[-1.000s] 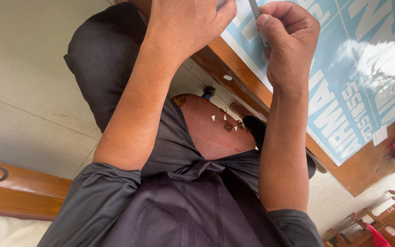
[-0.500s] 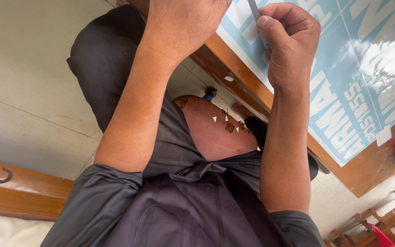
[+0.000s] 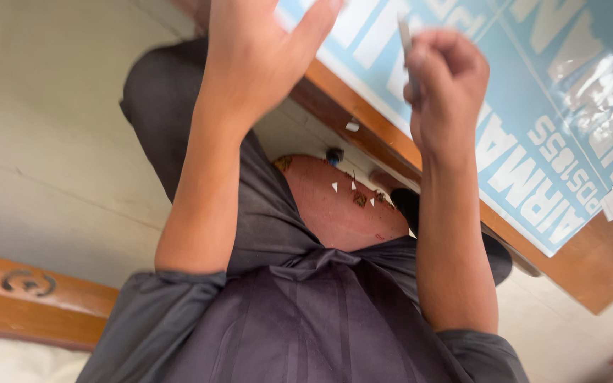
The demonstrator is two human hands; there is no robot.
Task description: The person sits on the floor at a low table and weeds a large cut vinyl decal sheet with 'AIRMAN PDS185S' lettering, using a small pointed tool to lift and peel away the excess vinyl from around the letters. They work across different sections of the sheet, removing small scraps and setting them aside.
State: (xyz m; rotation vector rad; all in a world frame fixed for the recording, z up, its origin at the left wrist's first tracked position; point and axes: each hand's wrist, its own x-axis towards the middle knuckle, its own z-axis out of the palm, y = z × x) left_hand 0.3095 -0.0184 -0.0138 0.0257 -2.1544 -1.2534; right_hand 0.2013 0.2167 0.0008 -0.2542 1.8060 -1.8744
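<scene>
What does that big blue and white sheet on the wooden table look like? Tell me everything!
The big blue and white sheet is a flat, glossy poster, light blue with large white lettering. It lies spread on the brown wooden table, reaching almost to the near edge. Shiny clear film covers its upper right part. The left hand hovers over its left end; the right hand holds a thin grey tool over it.
</scene>
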